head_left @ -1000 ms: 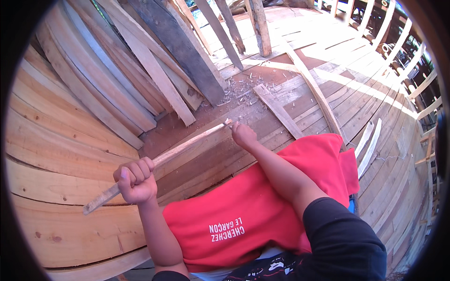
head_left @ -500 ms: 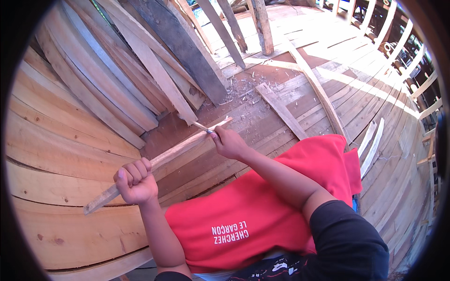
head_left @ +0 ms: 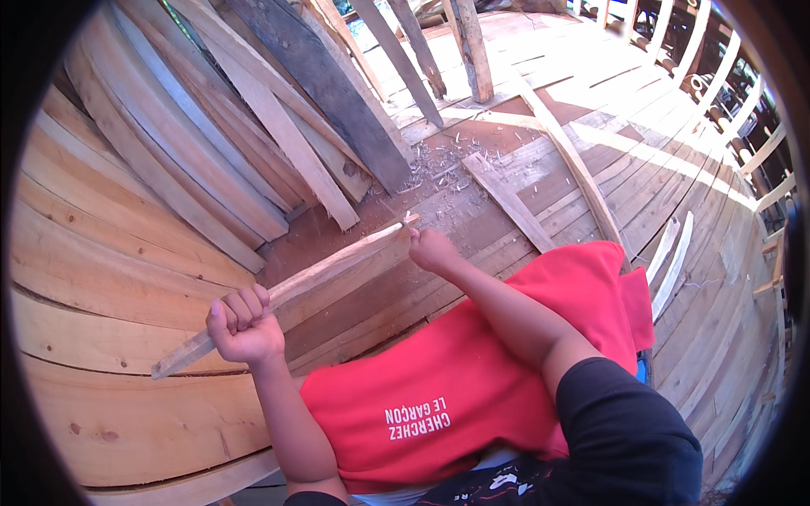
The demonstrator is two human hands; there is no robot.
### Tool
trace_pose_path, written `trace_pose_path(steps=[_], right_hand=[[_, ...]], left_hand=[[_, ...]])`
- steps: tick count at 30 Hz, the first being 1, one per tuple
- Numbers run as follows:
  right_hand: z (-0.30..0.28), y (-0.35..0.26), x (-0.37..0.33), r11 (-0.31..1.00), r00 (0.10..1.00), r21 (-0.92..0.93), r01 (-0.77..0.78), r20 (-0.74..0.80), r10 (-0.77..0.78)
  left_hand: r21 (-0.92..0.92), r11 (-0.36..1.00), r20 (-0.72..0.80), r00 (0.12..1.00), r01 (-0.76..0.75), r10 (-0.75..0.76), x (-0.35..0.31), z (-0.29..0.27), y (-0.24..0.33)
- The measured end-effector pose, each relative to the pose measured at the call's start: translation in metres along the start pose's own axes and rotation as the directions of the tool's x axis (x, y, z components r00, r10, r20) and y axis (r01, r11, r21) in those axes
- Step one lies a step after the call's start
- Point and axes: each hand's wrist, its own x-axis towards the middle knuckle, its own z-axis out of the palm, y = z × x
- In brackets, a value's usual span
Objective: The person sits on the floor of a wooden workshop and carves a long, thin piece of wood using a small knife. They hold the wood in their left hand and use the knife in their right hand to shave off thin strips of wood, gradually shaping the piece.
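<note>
Head view, then — what does each of the hands hold?

The left hand (head_left: 246, 327) is closed in a fist around a wooden stick (head_left: 333, 260), nearer its lower-left end. The right hand (head_left: 432, 251) is curled at the far end, gripping a thin tool (head_left: 407, 224), mostly hidden by the fingers.

And where is the stick?

It slants from lower left toward the upper middle, above the plank floor (head_left: 675, 219). Its far end is just beside the tool or touching it — I cannot tell which.

What lies about?

Red cloth (head_left: 489, 363) lies across the person's lap, below the forearms. Wood shavings (head_left: 447, 164) are scattered beyond the right hand, near a short board (head_left: 509, 202); a long curved strip (head_left: 574, 169) lies right of that. Left of the shavings, a dark board (head_left: 329, 93) stands tilted.
</note>
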Motion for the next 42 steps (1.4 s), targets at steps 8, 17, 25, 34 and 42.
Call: trace_pose_path(steps=[8,17,25,34,42], right_hand=[[0.008,0.007,0.005,1.000,1.000,-0.018,-0.024,-0.019,0.024],[0.007,0.002,-0.002,0.996,0.996,-0.045,0.082,-0.033,-0.083],[0.006,0.012,0.004,0.998,0.998,-0.008,0.062,-0.026,-0.062],[-0.002,0.002,0.002,0.993,0.994,-0.031,0.110,-0.001,-0.110],[-0.008,0.011,0.007,0.997,1.000,-0.080,0.007,0.011,-0.006]], left_hand=[[0.032,0.999,-0.111,0.994,0.006,-0.003,0.000,0.002,0.001],[0.049,0.999,-0.167,0.986,0.004,0.004,0.001,0.003,0.001],[0.043,0.999,-0.223,0.975,-0.005,0.015,0.005,0.002,0.000],[0.021,1.000,-0.151,0.988,0.006,-0.003,0.004,0.002,0.000],[-0.003,1.000,-0.059,0.998,0.012,-0.012,0.000,-0.001,-0.001]])
